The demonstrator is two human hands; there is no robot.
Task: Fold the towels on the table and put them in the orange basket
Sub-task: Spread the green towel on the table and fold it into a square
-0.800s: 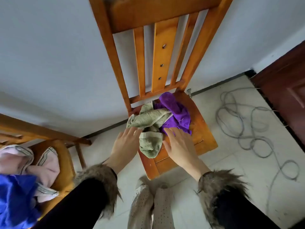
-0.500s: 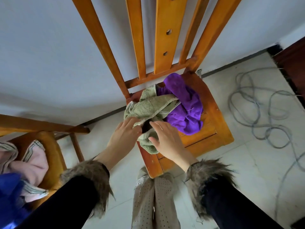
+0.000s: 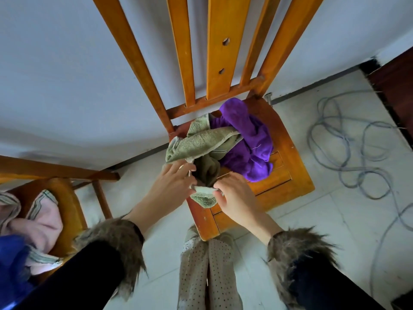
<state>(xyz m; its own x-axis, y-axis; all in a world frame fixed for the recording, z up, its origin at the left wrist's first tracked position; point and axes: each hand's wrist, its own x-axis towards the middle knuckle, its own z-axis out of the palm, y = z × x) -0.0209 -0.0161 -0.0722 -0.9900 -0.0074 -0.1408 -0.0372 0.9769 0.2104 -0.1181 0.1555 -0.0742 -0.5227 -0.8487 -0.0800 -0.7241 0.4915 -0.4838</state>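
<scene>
I can read no writing or label on anything here. Both my hands are on the green towel (image 3: 205, 142), which lies crumpled on the seat of the wooden chair (image 3: 288, 175), its near end hanging over the front edge. My left hand (image 3: 172, 186) has its fingers curled onto the towel's edge, pinching the cloth near the pale hem. My right hand (image 3: 234, 198) pinches the same hem from the other side, thumb and fingertips closed on the fabric (the fingertips themselves are partly buried in the folds, so I cannot tell exactly how deep the grip goes). A purple towel (image 3: 248, 148) sits bunched just beside the green one, touching it and partly under it, toward the back of the seat. At my lower left an orange basket (image 3: 73, 209) holds a pink striped towel (image 3: 44, 220) and a blue cloth (image 3: 11, 260), both cut off by the frame edge. A grey cable (image 3: 348, 157) lies looped on the tiled floor to the right, well apart from the chair. My slippers (image 3: 207, 265) show below the seat.
</scene>
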